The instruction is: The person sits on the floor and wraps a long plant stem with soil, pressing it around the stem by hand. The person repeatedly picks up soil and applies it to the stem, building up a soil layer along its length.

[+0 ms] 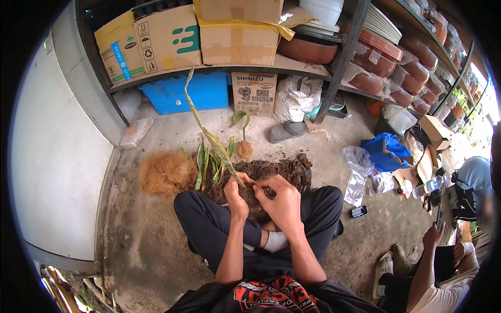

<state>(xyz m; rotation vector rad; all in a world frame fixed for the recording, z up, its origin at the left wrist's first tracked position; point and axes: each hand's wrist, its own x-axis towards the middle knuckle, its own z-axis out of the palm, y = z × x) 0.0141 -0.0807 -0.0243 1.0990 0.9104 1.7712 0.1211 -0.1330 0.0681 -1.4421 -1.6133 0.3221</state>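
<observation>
My left hand (237, 196) grips the base of a long, tall snake plant leaf (211, 137), which leans up and to the left. My right hand (280, 195) meets it at the leaf's lower end, thumb and fingertips pinched together; what lies between them is too small to tell. Beneath and beyond both hands spreads dark brown soil (299, 172). Several shorter snake plant leaves (201, 162) stand at its left part. A heap of coconut fibre (166, 172) lies left of them. Behind the soil, a small plant with a round fibre-wrapped root ball (245, 150) rests on the concrete.
A grey clog (287, 132), a blue bin (188, 94) and a carton (254, 94) are at the shelf's foot. A white block (136, 134) lies left. Plastic bags (356, 168), a blue bag (385, 150) and a bottle (428, 187) lie right. Other people (434, 270) sit at lower right.
</observation>
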